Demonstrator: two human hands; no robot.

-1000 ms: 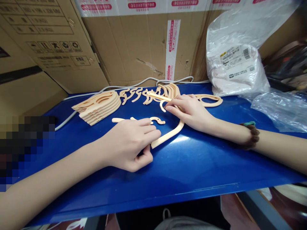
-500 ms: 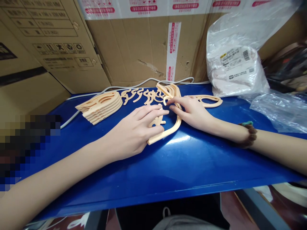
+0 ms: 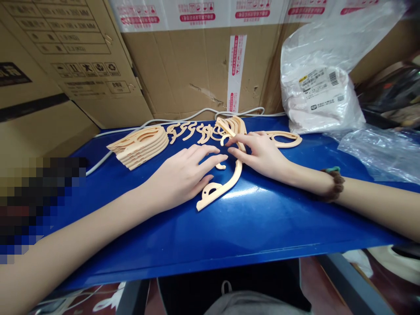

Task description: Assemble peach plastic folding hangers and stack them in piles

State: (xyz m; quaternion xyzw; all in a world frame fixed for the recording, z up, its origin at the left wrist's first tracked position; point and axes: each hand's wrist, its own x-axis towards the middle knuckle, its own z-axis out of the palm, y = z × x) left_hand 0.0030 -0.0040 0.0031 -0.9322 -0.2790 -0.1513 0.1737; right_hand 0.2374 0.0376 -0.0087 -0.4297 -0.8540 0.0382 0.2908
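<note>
My left hand (image 3: 183, 175) hovers over the blue table with its fingers apart, nothing visible in them. Beside its thumb lies a beige curved hanger arm (image 3: 226, 186) with a small loop at its lower end. My right hand (image 3: 264, 153) has index finger and thumb bent round an upper beige hanger bar (image 3: 231, 131); its fingertips are at a small curved hook (image 3: 223, 140). The palm side of the grip is hidden. Another small curved piece (image 3: 221, 166) shows just past my left fingertips.
A stack of beige hanger arms (image 3: 141, 146) stands at left. Several small S-shaped hooks (image 3: 188, 130) lie behind my hands, and an oval piece (image 3: 285, 140) at right. Cardboard boxes (image 3: 193, 65), a white cable (image 3: 183, 117) and a plastic bag (image 3: 320, 100) line the back.
My left hand has drawn slightly left, off the lower hanger arm, whose looped end has shifted toward me and now shows. My right hand has stayed nearly in place.
</note>
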